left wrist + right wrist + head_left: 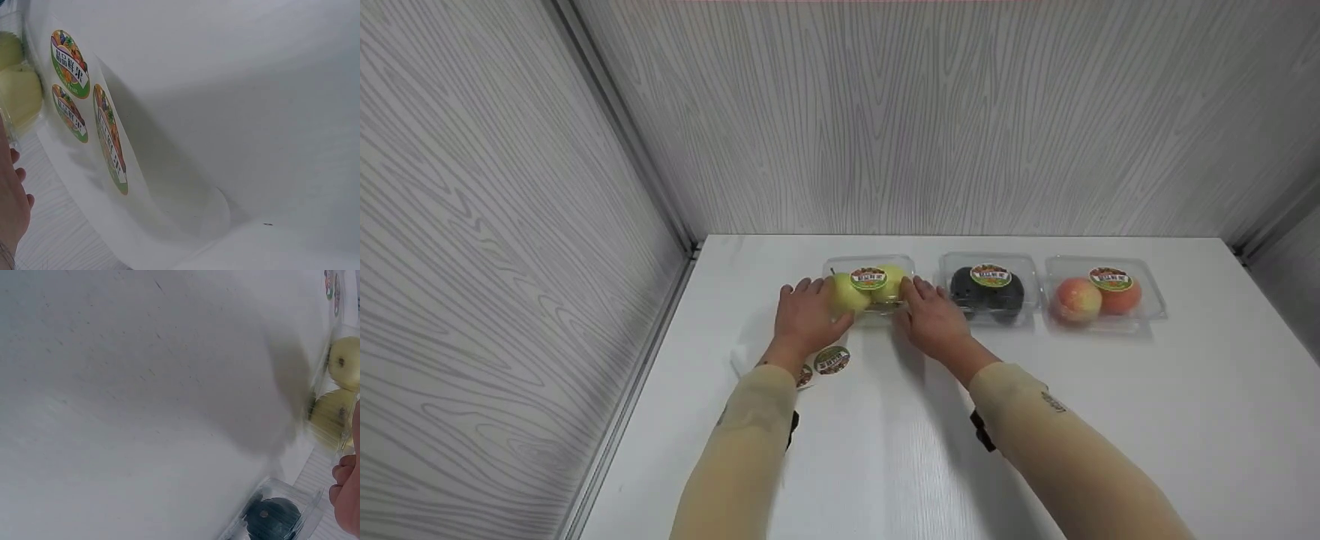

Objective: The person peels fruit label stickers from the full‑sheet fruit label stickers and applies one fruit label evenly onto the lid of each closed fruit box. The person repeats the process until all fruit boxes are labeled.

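Both hands flank a clear plastic fruit box [870, 261] holding two round yellow-green fruits [851, 294], one with a stem. An oval label [868, 278] sits on its lid. My left hand [804, 319] grips the left end, thumb toward the front corner. At the right end, my right hand [937, 319] holds the side; its fingers bend downward in the right wrist view. Below the left hand lies a white sticker sheet [140, 185] with several oval fruit stickers [70, 64], partly hidden by the forearm in the head view.
Right of the hands stands a clear box with dark fruits [988, 292], labelled on its lid. Farther right is another labelled box [1147, 300] with a peach-coloured and an orange fruit. Behind the white table [870, 450] rises a wood-grain wall [930, 120]; another panel [510, 262] borders the left.
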Tool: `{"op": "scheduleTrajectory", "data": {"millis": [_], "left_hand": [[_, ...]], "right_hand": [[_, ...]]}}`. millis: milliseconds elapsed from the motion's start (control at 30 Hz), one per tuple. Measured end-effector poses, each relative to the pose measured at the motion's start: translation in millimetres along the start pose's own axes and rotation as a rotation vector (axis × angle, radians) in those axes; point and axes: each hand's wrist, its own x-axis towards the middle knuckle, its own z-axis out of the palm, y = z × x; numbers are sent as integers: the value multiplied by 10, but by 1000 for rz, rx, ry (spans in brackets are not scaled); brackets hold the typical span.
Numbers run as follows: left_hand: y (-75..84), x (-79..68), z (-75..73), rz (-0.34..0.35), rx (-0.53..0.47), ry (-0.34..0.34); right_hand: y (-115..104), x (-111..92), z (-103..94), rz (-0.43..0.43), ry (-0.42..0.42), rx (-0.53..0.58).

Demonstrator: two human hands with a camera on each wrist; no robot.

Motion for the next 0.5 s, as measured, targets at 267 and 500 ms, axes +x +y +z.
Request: {"op": "scheduleTrajectory", "data": {"millis": [267,500], "left_hand": [[92,22,24,-25,17,-62],[271,58,10,-41,2,-86]], "right_hand": [[23,-56,-6,29,-33,6],[68,-78,-31,61,-5,22]]}}
